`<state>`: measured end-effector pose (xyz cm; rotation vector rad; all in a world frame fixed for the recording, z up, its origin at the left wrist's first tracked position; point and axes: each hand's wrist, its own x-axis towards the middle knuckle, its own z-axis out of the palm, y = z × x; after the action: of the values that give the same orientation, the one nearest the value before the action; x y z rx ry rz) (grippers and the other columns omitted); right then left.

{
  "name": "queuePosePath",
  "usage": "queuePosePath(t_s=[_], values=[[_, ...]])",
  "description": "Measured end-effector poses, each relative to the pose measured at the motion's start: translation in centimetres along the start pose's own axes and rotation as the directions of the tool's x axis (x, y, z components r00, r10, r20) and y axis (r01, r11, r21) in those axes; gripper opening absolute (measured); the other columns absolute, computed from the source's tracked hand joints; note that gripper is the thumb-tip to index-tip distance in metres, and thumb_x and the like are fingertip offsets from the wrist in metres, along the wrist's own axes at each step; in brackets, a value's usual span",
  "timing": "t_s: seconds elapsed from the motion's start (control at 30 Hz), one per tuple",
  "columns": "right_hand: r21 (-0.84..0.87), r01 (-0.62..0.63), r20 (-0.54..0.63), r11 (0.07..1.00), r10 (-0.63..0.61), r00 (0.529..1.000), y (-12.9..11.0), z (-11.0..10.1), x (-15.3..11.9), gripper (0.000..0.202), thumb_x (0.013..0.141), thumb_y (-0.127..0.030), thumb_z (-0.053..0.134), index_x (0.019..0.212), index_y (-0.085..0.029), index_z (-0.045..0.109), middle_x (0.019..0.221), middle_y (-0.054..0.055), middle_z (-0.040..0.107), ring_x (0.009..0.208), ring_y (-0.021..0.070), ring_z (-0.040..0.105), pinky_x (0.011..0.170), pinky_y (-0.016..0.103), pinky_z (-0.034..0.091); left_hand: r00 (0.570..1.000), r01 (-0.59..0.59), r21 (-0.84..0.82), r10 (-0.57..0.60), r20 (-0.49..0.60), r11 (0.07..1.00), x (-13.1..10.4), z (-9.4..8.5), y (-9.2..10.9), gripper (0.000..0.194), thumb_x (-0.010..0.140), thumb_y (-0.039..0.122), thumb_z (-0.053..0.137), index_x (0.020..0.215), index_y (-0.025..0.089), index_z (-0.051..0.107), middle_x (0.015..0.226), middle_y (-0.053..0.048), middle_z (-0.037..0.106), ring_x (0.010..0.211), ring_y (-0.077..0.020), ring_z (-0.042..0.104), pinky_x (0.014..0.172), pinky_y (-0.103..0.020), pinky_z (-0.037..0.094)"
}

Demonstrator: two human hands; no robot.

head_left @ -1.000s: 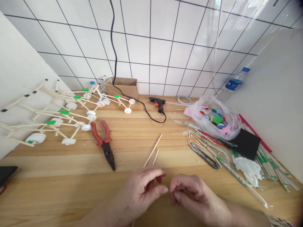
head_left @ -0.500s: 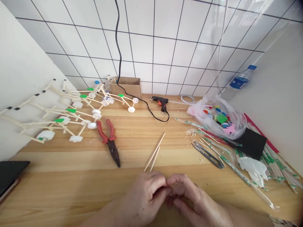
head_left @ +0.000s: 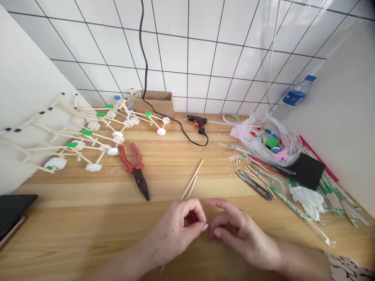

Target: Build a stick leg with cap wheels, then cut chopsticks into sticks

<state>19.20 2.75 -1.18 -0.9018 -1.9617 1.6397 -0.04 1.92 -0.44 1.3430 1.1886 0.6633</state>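
My left hand is closed, with thumb and index fingertip pinched together; whatever lies between them is too small to make out. Beneath its wrist a short pale stick end shows, its other end hidden. My right hand is just to the right, index finger stretched out and the others curled loosely, with nothing visible in it. Two thin wooden sticks lie on the table beyond my left hand, their near ends close to its knuckles. Red-handled pliers lie to the left, and grey thread snips to the right.
Stick frames with white wheels fill the back left. A cardboard box, glue gun and tape roll line the wall. At right are a bag of caps, wrapped sticks and a bottle. A dark device sits left.
My hands have moved apart from each other and slightly up in the view. My right index finger has stretched out. The whole scene sits a little higher in the picture.
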Motion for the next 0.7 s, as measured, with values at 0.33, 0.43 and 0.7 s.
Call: queuePosePath(t_s=[0.33,0.43,0.7], values=[[0.252,-0.185,-0.192,0.950,0.236,0.953,0.9,-1.3,1.4,0.036,0.078,-0.050,0.058,0.072,-0.015,0.054,0.045,-0.005,0.049,0.038,0.0054,0.041,0.040,0.017,0.031,0.986,0.041,0.013,-0.038,-0.160,0.999,0.6,-2.3,0.9,0.021,0.078,0.035,0.055,0.068,0.017,0.057,0.054,0.005,0.046,0.051,-0.0085,0.039,0.049,-0.019,0.033],[0.188,-0.199,-0.201,0.962,0.236,0.951,0.8,-1.4,1.5,0.041,0.075,-0.055,0.059,0.064,-0.016,0.051,0.043,-0.006,0.044,0.037,0.0055,0.039,0.038,0.018,0.028,0.974,0.056,0.037,-0.046,-0.222,0.998,0.8,-3.0,0.3,0.027,0.080,0.039,0.052,0.065,0.017,0.053,0.048,0.007,0.037,0.045,-0.0073,0.032,0.044,-0.019,0.027],[0.102,-0.157,-0.191,0.982,0.174,0.966,1.0,-1.6,1.3,0.041,0.080,-0.054,0.052,0.066,-0.015,0.051,0.049,-0.003,0.048,0.044,0.0064,0.038,0.044,0.019,0.029,0.968,-0.021,0.111,0.048,-0.247,0.994,0.9,-5.3,-0.6,0.039,0.085,0.048,0.042,0.060,0.018,0.049,0.053,0.004,0.045,0.048,-0.0089,0.040,0.045,-0.019,0.033]])
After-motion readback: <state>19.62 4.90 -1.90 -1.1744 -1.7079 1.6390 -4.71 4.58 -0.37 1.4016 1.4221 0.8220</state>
